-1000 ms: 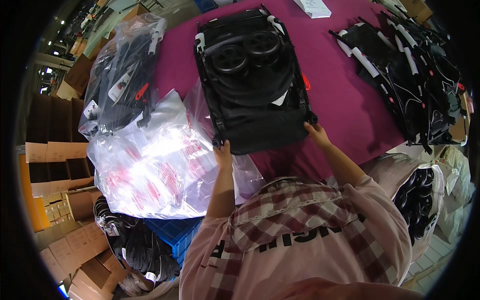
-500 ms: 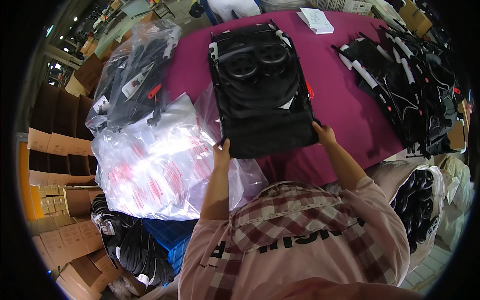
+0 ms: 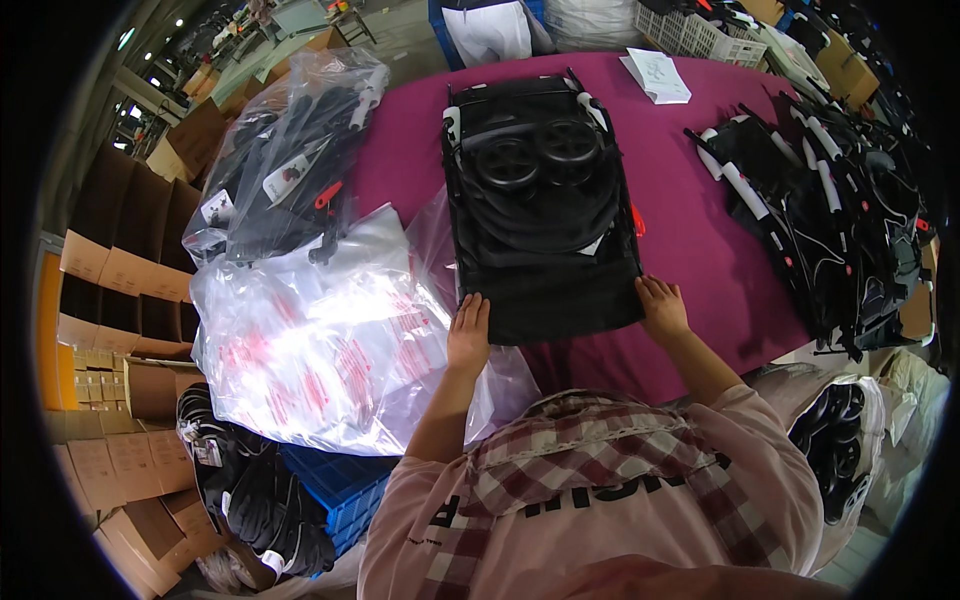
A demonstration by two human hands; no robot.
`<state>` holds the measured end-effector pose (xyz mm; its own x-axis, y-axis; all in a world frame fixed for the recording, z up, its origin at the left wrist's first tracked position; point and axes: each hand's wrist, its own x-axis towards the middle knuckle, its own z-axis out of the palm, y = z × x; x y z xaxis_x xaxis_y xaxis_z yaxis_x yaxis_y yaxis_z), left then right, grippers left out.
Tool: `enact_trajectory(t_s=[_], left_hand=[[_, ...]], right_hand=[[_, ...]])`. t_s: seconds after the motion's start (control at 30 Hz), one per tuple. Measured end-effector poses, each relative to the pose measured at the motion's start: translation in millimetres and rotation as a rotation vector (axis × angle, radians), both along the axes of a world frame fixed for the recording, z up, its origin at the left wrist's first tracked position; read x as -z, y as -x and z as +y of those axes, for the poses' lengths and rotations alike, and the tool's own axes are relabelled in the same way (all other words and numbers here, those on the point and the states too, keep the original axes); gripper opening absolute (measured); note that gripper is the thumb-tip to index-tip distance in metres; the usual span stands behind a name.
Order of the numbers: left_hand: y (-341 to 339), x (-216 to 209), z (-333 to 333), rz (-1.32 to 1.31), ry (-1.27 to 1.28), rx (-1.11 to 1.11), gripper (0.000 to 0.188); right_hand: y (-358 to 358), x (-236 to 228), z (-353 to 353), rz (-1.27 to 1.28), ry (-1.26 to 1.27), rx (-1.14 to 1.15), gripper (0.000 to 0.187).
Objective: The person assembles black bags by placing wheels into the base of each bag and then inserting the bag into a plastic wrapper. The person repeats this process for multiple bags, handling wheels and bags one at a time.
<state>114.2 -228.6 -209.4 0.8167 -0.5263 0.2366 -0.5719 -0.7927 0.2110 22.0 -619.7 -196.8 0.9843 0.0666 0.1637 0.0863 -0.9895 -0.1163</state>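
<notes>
A folded black stroller [image 3: 550, 300] lies wheels-up along the maroon counter [image 3: 700, 210], in front of the person. The left hand [image 3: 469, 335] and right hand [image 3: 662, 308] touch its two near corners, placed so probably to square and steady it evenly; each grip has fingers laid straight over the edge, but whether the hidden thumbs clamp underneath cannot be told. A pile of clear plastic bags [image 3: 310, 360] sits just beside the left hand, presumably for easy reach. Beyond it, a clear plastic bag [image 3: 325, 70] encloses another folded stroller [image 3: 275, 150]. At the right, a whitish sack [image 3: 870, 450] holds black wheels [image 3: 838, 435]; the far white crate [image 3: 700, 40] carries red and black pieces, too small to identify.
</notes>
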Motion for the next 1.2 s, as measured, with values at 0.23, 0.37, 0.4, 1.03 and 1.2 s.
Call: enact_trajectory(t_s=[0.23, 0.37, 0.4, 1.03, 1.2], left_hand=[[-67.5, -53.0, -17.4, 0.247, -0.127, 0.005, 0.026], [-98.1, -73.1, -26.8, 0.334, 0.033, -0.032, 0.033], [-102.0, -76.1, -27.1, 0.367, 0.056, -0.061, 0.036], [96.4, 60.6, 47.6, 0.59, -0.162, -0.521, 0.069], [78.1, 83.2, 52.1, 0.327, -0.036, -0.351, 0.064]], right_hand=[[-53.8, -50.7, -22.2, 0.19, 0.117, -0.082, 0.034], [-88.1, -67.8, -33.3, 0.361, 0.035, 0.017, 0.039], [-92.1, -66.5, -35.6, 0.349, -0.063, 0.048, 0.041], [54.2, 101.4, 37.4, 0.856, -0.052, -0.263, 0.025], [45.0, 157.5, 35.4, 0.822, 0.09, -0.167, 0.032]])
